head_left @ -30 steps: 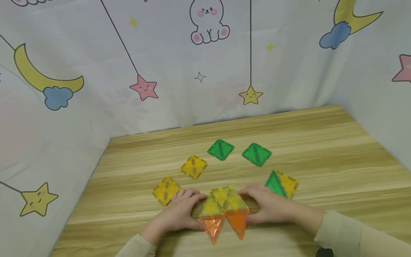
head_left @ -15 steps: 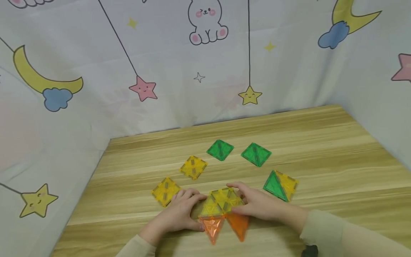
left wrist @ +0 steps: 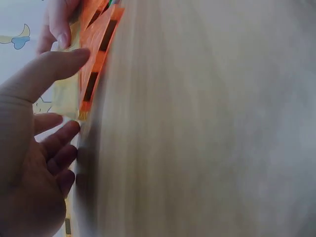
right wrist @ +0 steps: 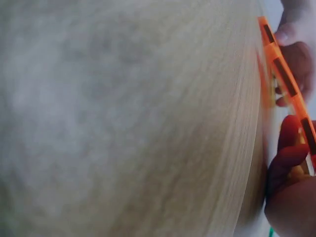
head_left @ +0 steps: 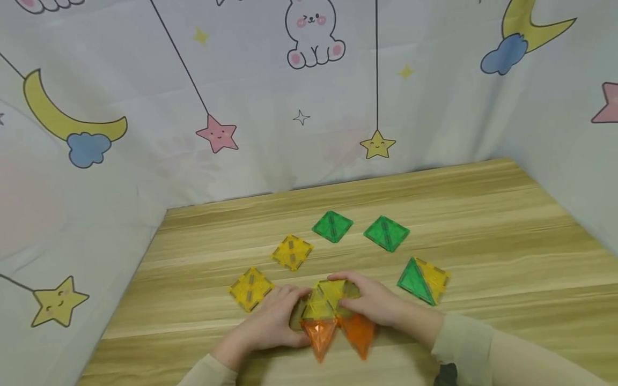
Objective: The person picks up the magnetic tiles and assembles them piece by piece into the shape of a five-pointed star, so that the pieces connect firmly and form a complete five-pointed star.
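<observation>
Three yellow triangular magnetic tiles [head_left: 318,305] are joined in a row, with two orange triangular tiles [head_left: 319,339] pointing toward me from their near edges. My left hand [head_left: 270,321] holds the left side, fingertips at the far edge and thumb by the left orange tile. My right hand [head_left: 374,303] grips the right part, its thumb over the yellow and other fingers at the far side, hiding some of it. The right wrist view has an orange tile [right wrist: 285,74] slanting up from the table over the fingers. In the left wrist view, my left thumb [left wrist: 74,59] overlaps an orange tile's edge.
Beyond my hands, tile pairs form an arc on the wooden table [head_left: 217,228]: two yellow pairs [head_left: 251,289] at left, two green pairs [head_left: 332,226] at the back and a green-and-yellow pair [head_left: 425,280] at right. A printed cloth [head_left: 260,161] hangs behind the table.
My right hand has moved left from the right edge onto the yellow tiles, taking hold there. The joined tiles have shifted slightly and tilt. My left hand has barely moved.
</observation>
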`<state>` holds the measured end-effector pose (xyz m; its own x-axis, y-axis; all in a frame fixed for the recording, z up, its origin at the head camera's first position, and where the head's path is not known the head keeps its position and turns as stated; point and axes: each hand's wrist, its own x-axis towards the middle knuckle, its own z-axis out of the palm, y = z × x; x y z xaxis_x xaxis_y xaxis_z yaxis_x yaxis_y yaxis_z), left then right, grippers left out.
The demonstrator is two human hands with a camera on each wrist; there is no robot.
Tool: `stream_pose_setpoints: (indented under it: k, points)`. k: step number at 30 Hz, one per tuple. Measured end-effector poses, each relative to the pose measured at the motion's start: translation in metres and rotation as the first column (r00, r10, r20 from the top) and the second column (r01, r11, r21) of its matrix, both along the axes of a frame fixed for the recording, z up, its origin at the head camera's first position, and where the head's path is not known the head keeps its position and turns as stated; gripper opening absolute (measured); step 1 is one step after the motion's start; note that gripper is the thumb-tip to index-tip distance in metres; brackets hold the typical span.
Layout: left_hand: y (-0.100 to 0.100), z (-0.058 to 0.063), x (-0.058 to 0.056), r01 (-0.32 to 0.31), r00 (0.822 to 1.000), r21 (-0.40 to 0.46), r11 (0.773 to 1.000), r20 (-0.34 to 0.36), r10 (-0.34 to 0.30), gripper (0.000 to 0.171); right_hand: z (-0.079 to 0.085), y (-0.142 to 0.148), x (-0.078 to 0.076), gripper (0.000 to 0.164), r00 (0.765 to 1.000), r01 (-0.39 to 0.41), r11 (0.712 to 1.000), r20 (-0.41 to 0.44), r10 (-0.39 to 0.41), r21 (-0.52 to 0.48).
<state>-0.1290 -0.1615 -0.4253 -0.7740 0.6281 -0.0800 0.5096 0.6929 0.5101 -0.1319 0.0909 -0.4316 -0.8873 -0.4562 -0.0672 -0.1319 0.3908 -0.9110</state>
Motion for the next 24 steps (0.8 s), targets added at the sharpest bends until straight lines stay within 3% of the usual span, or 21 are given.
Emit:
stream_pose_setpoints:
  k: [6, 11, 17, 24]
  points:
    - [0.008, 0.002, 0.001, -0.05, 0.982, 0.196, 0.979, 0.186, 0.013, 0.097, 0.001, 0.002, -0.001, 0.041, 0.999, 0.03, 0.999, 0.022, -0.029, -0.043]
    - [0.018, 0.002, 0.0, -0.08, 0.965, 0.278, 0.957, 0.261, 0.005, 0.1, 0.004, 0.001, -0.003, 0.039, 0.998, 0.045, 0.997, 0.045, -0.042, -0.065]
    - [0.027, 0.001, -0.001, -0.122, 0.956, 0.324, 0.938, 0.293, 0.023, 0.098, 0.002, 0.002, -0.005, 0.041, 0.994, 0.05, 0.994, 0.097, -0.041, -0.097]
    - [0.033, -0.001, -0.004, -0.134, 0.959, 0.357, 0.924, 0.28, 0.031, 0.098, 0.0, 0.006, -0.01, 0.046, 0.99, 0.038, 0.99, 0.14, -0.019, -0.137]
